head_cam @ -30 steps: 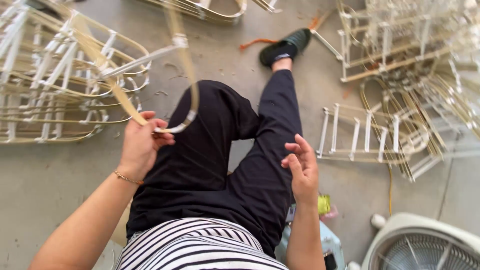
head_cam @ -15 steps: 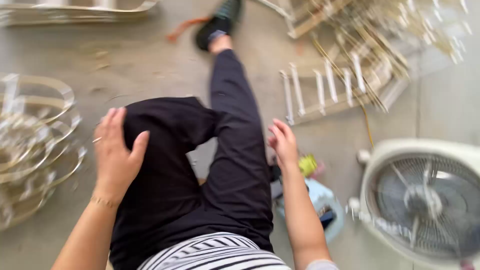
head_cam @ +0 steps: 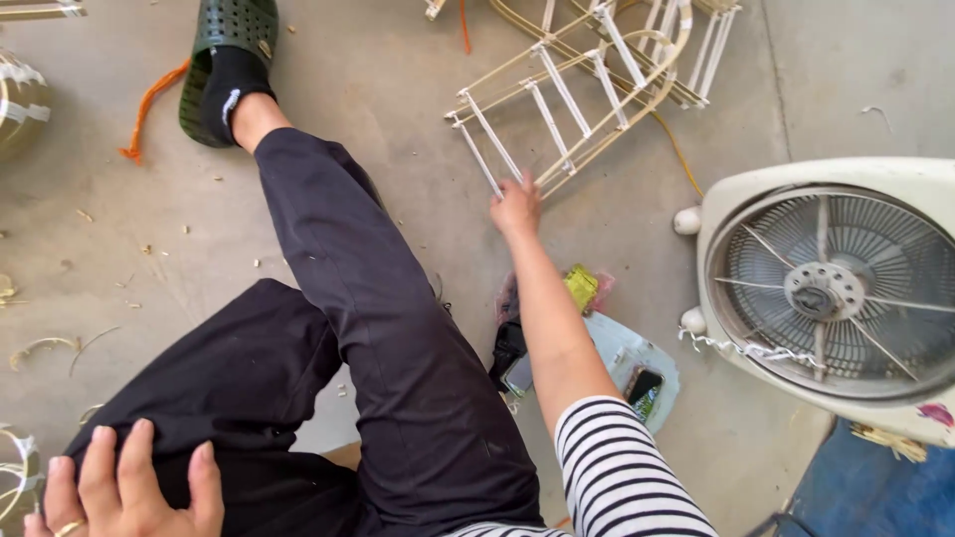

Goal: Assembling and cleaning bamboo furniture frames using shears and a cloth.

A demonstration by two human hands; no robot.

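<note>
Seated on a concrete floor (head_cam: 398, 89), one leg stretched out toward a green clog (head_cam: 224, 50), the other folded under. Right hand (head_cam: 515, 207) reaching forward to the near end of a curved cane frame (head_cam: 567, 109) lying flat on the floor, fingertips touching its end rung; whether the grip has closed round the rung cannot be told, the fingers being hidden beneath the hand. Frame set apart from the heap of similar frames (head_cam: 686, 40) at top right, seemingly within arm's reach for picking. Left hand (head_cam: 124, 492) resting flat and spread on the folded knee, holding nothing, apparently bracing the lean. White box fan (head_cam: 826, 288) lying face-up just beside the right arm; a small plate (head_cam: 622, 358) with a phone (head_cam: 644, 386) and a yellow-green packet (head_cam: 580, 286) tucked between fan and leg. Half a second earlier, right hand short of the frame, hovering beside the leg; a second earlier, left hand gripping a cane strip, now gone from it.
</note>
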